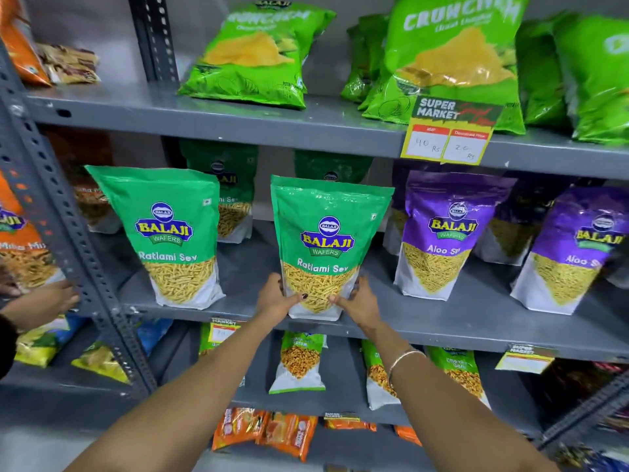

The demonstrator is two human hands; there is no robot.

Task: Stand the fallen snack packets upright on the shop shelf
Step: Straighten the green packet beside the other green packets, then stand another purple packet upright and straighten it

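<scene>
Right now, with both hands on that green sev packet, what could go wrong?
1. The Ratlami Sev packet stands at the front edge of the middle shelf; when the left hand and right hand let go, it may tip forward.
2. Both hands grip only its base, so the tall top could lean sideways toward the Aloo Sev packet.

Both hands grip the base of an upright green Ratlami Sev packet [323, 247] on the grey middle shelf [459, 321]: left hand [277, 299] at its lower left corner, right hand [357, 303] at its lower right, thumbs across the clear window. A second Ratlami Sev packet [173, 233] stands left of the held one, well apart; two purple Aloo Sev packets [439, 233] stand to its right. Above it, green Crunchex bags [452, 56] and a price tag [449, 131]; another person's hand [56, 296] far left of it.
</scene>
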